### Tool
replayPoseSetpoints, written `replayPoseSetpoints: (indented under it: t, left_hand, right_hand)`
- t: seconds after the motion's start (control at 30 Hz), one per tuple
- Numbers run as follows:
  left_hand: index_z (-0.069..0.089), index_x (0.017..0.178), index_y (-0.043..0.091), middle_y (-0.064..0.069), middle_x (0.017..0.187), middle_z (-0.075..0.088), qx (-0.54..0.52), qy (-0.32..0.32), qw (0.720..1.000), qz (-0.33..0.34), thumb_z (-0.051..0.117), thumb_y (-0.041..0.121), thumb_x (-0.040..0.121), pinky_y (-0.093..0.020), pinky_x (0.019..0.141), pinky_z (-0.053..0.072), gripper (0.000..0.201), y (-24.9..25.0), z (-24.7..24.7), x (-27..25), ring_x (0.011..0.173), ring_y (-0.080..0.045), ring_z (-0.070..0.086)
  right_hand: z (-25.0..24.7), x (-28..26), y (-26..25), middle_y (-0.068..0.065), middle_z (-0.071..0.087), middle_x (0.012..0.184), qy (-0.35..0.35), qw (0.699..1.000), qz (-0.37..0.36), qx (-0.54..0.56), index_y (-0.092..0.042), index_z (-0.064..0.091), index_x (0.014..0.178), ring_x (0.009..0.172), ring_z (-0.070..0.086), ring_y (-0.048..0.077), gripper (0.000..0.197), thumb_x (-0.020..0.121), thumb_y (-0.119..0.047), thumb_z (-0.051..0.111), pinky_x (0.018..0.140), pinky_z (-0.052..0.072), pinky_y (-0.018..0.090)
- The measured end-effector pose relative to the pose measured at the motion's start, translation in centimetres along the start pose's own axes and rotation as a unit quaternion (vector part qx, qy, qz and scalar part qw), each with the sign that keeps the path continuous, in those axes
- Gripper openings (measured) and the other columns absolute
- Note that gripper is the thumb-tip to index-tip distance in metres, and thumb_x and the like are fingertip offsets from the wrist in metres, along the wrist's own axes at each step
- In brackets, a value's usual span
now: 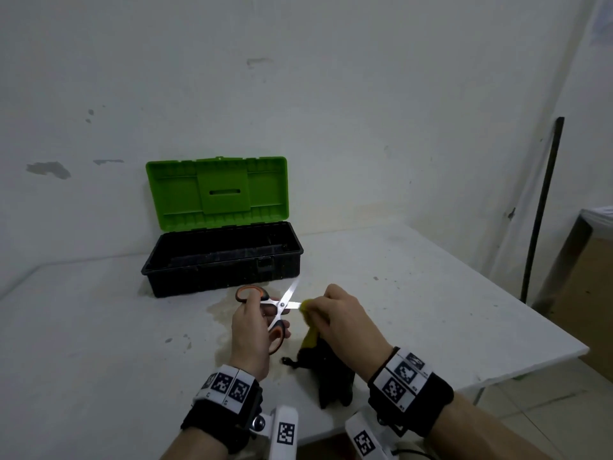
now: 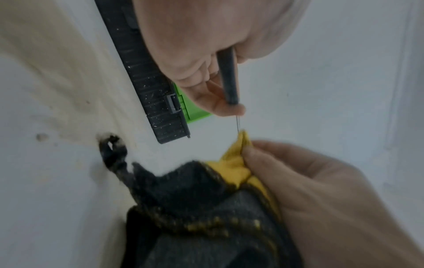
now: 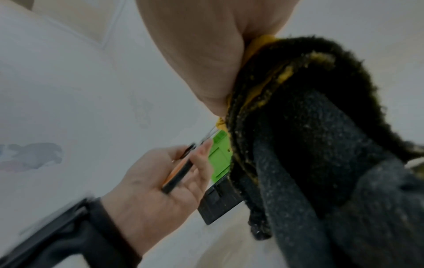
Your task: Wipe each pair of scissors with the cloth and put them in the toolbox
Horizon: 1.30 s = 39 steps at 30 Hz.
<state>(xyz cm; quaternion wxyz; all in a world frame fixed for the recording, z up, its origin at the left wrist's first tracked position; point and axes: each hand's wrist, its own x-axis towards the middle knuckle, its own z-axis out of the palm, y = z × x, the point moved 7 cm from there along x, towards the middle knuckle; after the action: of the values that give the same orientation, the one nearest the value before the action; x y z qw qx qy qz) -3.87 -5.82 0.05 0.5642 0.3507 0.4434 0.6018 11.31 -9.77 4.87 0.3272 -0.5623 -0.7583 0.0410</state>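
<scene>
My left hand grips the orange-and-black handles of a pair of scissors, held above the table with the blades spread apart. My right hand pinches a yellow-and-black cloth around the tip of one blade; the rest of the cloth hangs down to the table. In the left wrist view the dark handle runs through my left hand and the yellow cloth meets the blade. In the right wrist view the cloth fills the right side. The toolbox stands open behind, green lid up.
The white table is stained in front of the toolbox. Its right edge runs diagonally. A dark pole leans on the wall at the right, next to a bin.
</scene>
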Motion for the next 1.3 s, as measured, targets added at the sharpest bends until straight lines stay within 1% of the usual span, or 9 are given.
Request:
replayPoseSetpoints:
  t: [0.2, 0.4, 0.6, 0.7, 0.83, 0.93, 1.03, 1.17, 1.3]
  left_hand:
    - [0.058, 0.084, 0.003, -0.008, 0.060, 0.067, -0.011, 0.017, 1.000, 0.020, 0.040, 0.027, 0.105, -0.032, 0.047, 0.047, 0.036, 1.5, -0.5, 1.8, 0.048, -0.024, 0.053]
    - [0.057, 0.085, 0.002, -0.016, 0.066, 0.063, -0.014, 0.018, 0.999, 0.025, 0.039, 0.026, 0.104, -0.029, 0.044, 0.046, 0.035, 2.4, 0.5, 3.9, 0.045, -0.023, 0.053]
    - [0.058, 0.093, -0.001, -0.020, 0.074, 0.063, -0.009, 0.029, 1.000, 0.006, 0.039, 0.028, 0.104, -0.027, 0.043, 0.046, 0.037, 1.0, 1.1, 5.9, 0.044, -0.025, 0.053]
    - [0.059, 0.095, -0.001, -0.020, 0.074, 0.062, -0.013, 0.034, 0.999, -0.014, 0.041, 0.027, 0.101, -0.027, 0.042, 0.046, 0.034, 0.1, 1.5, 6.7, 0.047, -0.025, 0.052]
    - [0.059, 0.095, 0.001, -0.018, 0.074, 0.062, -0.035, 0.034, 0.998, -0.032, 0.043, 0.027, 0.100, -0.030, 0.045, 0.047, 0.031, -1.1, 2.1, 7.7, 0.050, -0.026, 0.053]
    - [0.060, 0.094, 0.000, -0.019, 0.075, 0.066, -0.040, 0.051, 0.997, -0.045, 0.043, 0.029, 0.101, -0.031, 0.048, 0.048, 0.034, -1.5, 2.2, 8.3, 0.048, -0.025, 0.054]
    - [0.067, 0.097, 0.003, -0.019, 0.088, 0.072, -0.026, 0.076, 0.995, -0.051, 0.043, 0.040, 0.100, -0.033, 0.059, 0.050, 0.045, -2.0, 2.0, 9.0, 0.060, -0.027, 0.062]
    - [0.069, 0.102, 0.007, -0.010, 0.088, 0.073, -0.019, 0.074, 0.996, -0.044, 0.040, 0.048, 0.102, -0.034, 0.066, 0.050, 0.050, -2.0, 3.4, 8.1, 0.076, -0.027, 0.066]
    - [0.068, 0.103, 0.003, -0.006, 0.076, 0.071, -0.057, 0.031, 0.997, -0.029, 0.040, 0.045, 0.105, -0.027, 0.050, 0.047, 0.050, -1.1, 4.6, 6.7, 0.060, -0.020, 0.064]
  right_hand:
    - [-3.0, 2.2, 5.1, -0.002, 0.049, 0.084, 0.046, 0.995, 0.090, -0.004, -0.016, 0.074, 0.099, 0.077, 0.049, 0.015, 0.017, 0.094, -0.024, 0.060, 0.060, 0.033, 0.012]
    - [-4.1, 6.2, 10.9, 0.009, 0.071, 0.100, 0.073, 0.981, 0.178, -0.001, -0.009, 0.074, 0.100, 0.093, 0.063, 0.021, 0.019, 0.091, -0.022, 0.064, 0.073, 0.039, 0.017]
    - [-1.8, 8.7, 14.3, 0.006, 0.071, 0.100, 0.087, 0.966, 0.227, 0.083, -0.015, 0.074, 0.098, 0.090, 0.060, 0.016, 0.017, 0.088, -0.028, 0.067, 0.075, 0.040, 0.018]
    - [1.0, 9.0, 15.7, 0.005, 0.069, 0.104, 0.019, 0.966, 0.248, 0.067, -0.018, 0.070, 0.105, 0.097, 0.064, 0.020, 0.020, 0.091, -0.031, 0.064, 0.071, 0.042, 0.019]
    - [4.5, 8.4, 15.9, 0.003, 0.056, 0.136, -0.186, 0.955, 0.228, -0.036, -0.026, 0.051, 0.134, 0.121, 0.054, 0.025, 0.048, 0.092, -0.047, 0.056, 0.103, 0.041, 0.038]
    - [3.5, 7.6, 14.3, 0.004, 0.037, 0.149, -0.182, 0.951, 0.214, -0.126, -0.029, 0.033, 0.146, 0.136, 0.035, 0.029, 0.059, 0.094, -0.055, 0.044, 0.109, 0.025, 0.051]
    - [1.8, 6.5, 10.3, 0.001, 0.055, 0.129, -0.121, 0.968, 0.192, -0.107, -0.029, 0.054, 0.128, 0.121, 0.047, 0.024, 0.048, 0.093, -0.059, 0.043, 0.101, 0.032, 0.044]
    - [2.0, 5.3, 4.3, -0.007, 0.062, 0.068, -0.143, 0.967, 0.160, 0.136, -0.020, 0.068, 0.083, 0.059, 0.055, -0.002, 0.041, 0.093, -0.056, 0.051, 0.054, 0.044, 0.015]
    - [2.8, 5.6, 2.3, 0.009, 0.072, 0.081, -0.140, 0.926, 0.165, 0.308, -0.015, 0.070, 0.080, 0.066, 0.064, 0.011, 0.033, 0.095, -0.040, 0.055, 0.066, 0.054, 0.038]
